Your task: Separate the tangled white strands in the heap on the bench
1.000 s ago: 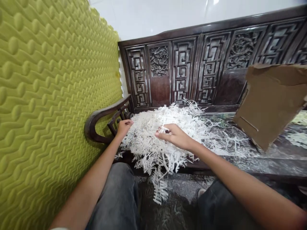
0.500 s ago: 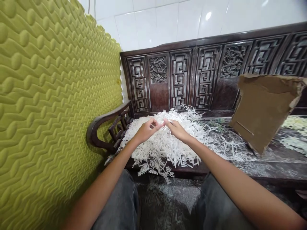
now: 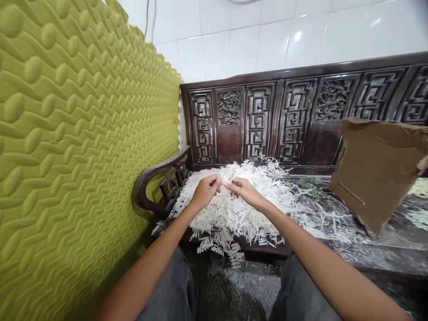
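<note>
A heap of white, frond-like plastic sprigs [image 3: 217,218] lies on the seat of a dark carved wooden bench [image 3: 230,142]. Over the top of the heap, my left hand [image 3: 205,191] is closed in a pinch, its fingertips close to those of the other hand. My right hand [image 3: 243,191] also has its thumb and fingers pressed together, just right of the left one. Whatever is between the fingertips is too small and too white against the heap to make out.
A torn brown cardboard piece [image 3: 377,169] leans on the bench at the right, with loose white sprigs [image 3: 331,218] before it. A yellow-green foam mat [image 3: 100,133] stands upright at the left, beside the curved armrest [image 3: 142,187].
The view has shifted, so the bench appears lower and further right. My hands have stayed over the heap; their fingers have curled in more, and the fingertips remain close together.
</note>
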`<state>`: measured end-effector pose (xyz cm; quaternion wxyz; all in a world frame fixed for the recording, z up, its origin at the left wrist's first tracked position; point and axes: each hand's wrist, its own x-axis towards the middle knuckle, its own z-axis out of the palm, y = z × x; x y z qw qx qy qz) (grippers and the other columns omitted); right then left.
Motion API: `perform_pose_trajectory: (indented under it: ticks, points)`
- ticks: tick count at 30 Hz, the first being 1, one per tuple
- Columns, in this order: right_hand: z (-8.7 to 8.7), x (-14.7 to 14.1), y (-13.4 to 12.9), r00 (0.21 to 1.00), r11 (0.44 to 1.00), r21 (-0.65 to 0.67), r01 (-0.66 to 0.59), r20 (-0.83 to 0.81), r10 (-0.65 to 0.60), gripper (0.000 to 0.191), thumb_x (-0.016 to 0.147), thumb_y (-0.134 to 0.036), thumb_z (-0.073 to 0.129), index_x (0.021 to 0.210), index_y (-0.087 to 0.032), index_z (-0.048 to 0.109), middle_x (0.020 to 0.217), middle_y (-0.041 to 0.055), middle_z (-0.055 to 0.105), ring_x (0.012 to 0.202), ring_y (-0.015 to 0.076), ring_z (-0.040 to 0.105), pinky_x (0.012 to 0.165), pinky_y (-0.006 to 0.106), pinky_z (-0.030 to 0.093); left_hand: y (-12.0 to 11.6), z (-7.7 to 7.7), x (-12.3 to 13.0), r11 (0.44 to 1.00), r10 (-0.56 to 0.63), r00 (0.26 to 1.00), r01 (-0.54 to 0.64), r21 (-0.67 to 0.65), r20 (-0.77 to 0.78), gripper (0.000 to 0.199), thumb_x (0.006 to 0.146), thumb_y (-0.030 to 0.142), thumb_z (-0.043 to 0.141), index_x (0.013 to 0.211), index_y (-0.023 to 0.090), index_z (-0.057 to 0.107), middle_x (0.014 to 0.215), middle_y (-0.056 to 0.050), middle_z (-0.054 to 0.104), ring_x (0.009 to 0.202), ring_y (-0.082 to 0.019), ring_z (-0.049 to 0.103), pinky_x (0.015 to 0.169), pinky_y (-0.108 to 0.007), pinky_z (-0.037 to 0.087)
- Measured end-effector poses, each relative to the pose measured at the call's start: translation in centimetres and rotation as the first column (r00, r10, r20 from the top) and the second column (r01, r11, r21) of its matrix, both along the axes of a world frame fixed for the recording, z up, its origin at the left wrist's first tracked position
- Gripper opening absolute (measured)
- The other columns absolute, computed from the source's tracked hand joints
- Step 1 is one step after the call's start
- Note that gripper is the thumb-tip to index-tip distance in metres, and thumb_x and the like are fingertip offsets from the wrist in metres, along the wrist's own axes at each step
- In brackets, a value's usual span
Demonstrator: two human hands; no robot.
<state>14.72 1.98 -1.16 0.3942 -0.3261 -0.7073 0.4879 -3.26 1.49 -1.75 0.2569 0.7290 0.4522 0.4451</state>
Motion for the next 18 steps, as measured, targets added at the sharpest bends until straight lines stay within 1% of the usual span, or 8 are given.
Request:
perform_pose_trajectory:
  ticks: [2, 4, 8, 11, 12, 14, 16, 18]
  points:
    - [0.0, -0.1, -0.3, 0.999, 0.999, 0.006, -0.037, -0.007, 0.037, 0.040, 0.076, -0.055, 0.066, 0.083, -0.016, 0.060, 0.072, -0.0006, 0.051, 0.062, 0.0115, 0.047, 0.054, 0.023, 0.038, 0.1, -0.1, -0.8, 0.999, 0.027, 0.999, -0.026, -0.039, 0.033, 0.037, 0.089, 0.044, 0.047, 0.066, 0.016, 0.045, 0.057, 0.002, 0.050, 0.053, -0.010, 0.051, 0.052, -0.020, 0.037]
    - [0.0, -0.3, -0.5, 0.998, 0.998, 0.002, -0.065, -0.012, 0.065, 0.039, 0.075, -0.054, 0.067, 0.081, -0.016, 0.060, 0.072, -0.0003, 0.051, 0.063, 0.0120, 0.047, 0.054, 0.023, 0.039, 0.2, -0.2, -1.4, 0.998, 0.041, 0.999, -0.039, -0.055, 0.032, 0.038, 0.088, 0.043, 0.048, 0.064, 0.015, 0.046, 0.055, 0.001, 0.051, 0.051, -0.010, 0.049, 0.051, -0.020, 0.037]
    - [-0.1, -0.5, -0.7, 0.998, 0.999, -0.004, -0.052, -0.039, 0.052, 0.040, 0.075, -0.055, 0.066, 0.080, -0.017, 0.058, 0.070, -0.0017, 0.048, 0.061, 0.0120, 0.046, 0.053, 0.024, 0.037, 0.0, 0.0, -1.9, 0.994, 0.027, 0.997, -0.019, -0.112, 0.070, 0.040, 0.088, 0.047, 0.048, 0.064, 0.015, 0.046, 0.055, 0.000, 0.052, 0.050, -0.010, 0.049, 0.049, -0.019, 0.039]
    - [-0.2, -0.5, -0.5, 0.998, 1.000, 0.001, -0.013, -0.069, 0.013, 0.041, 0.077, -0.057, 0.063, 0.082, -0.016, 0.059, 0.068, -0.0027, 0.046, 0.059, 0.0113, 0.043, 0.053, 0.024, 0.036, -0.5, 0.6, -1.7, 0.981, -0.023, 0.991, 0.047, -0.191, 0.131, 0.041, 0.088, 0.053, 0.045, 0.076, 0.014, 0.051, 0.064, -0.002, 0.055, 0.055, -0.011, 0.052, 0.048, -0.021, 0.045]
    - [-0.2, -0.5, -0.4, 0.997, 1.000, 0.001, 0.002, -0.078, -0.002, 0.042, 0.078, -0.057, 0.063, 0.083, -0.016, 0.059, 0.067, -0.0027, 0.046, 0.059, 0.0114, 0.043, 0.054, 0.024, 0.037, -0.7, 0.9, -1.6, 0.973, -0.042, 0.986, 0.077, -0.217, 0.164, 0.040, 0.086, 0.054, 0.048, 0.083, 0.014, 0.054, 0.068, -0.002, 0.056, 0.057, -0.011, 0.053, 0.049, -0.022, 0.047]
    - [-0.1, -0.6, -0.4, 0.995, 1.000, -0.008, 0.023, -0.097, -0.023, 0.043, 0.079, -0.058, 0.061, 0.086, -0.016, 0.060, 0.069, -0.0021, 0.048, 0.061, 0.0119, 0.045, 0.055, 0.024, 0.037, -1.2, 1.3, -1.4, 0.964, -0.058, 0.971, 0.116, -0.239, 0.234, 0.041, 0.080, 0.052, 0.060, 0.094, 0.014, 0.056, 0.076, -0.003, 0.056, 0.063, -0.012, 0.053, 0.049, -0.022, 0.050]
    - [0.0, -0.7, -0.6, 0.994, 0.999, -0.029, 0.023, -0.109, -0.026, 0.043, 0.079, -0.059, 0.060, 0.088, -0.017, 0.059, 0.071, -0.0016, 0.049, 0.061, 0.0123, 0.046, 0.055, 0.025, 0.039, -1.6, 1.5, -1.1, 0.967, -0.044, 0.960, 0.111, -0.230, 0.276, 0.040, 0.075, 0.047, 0.068, 0.091, 0.013, 0.057, 0.076, -0.002, 0.054, 0.064, -0.012, 0.052, 0.050, -0.023, 0.051]
    - [0.2, -0.7, -0.9, 0.993, 0.998, -0.053, 0.019, -0.116, -0.025, 0.042, 0.082, -0.058, 0.057, 0.090, -0.017, 0.057, 0.072, -0.0015, 0.049, 0.062, 0.0123, 0.047, 0.056, 0.025, 0.040, -1.8, 1.6, -0.9, 0.973, -0.037, 0.965, 0.094, -0.209, 0.258, 0.034, 0.077, 0.045, 0.065, 0.081, 0.012, 0.057, 0.072, -0.001, 0.051, 0.063, -0.011, 0.052, 0.053, -0.024, 0.052]
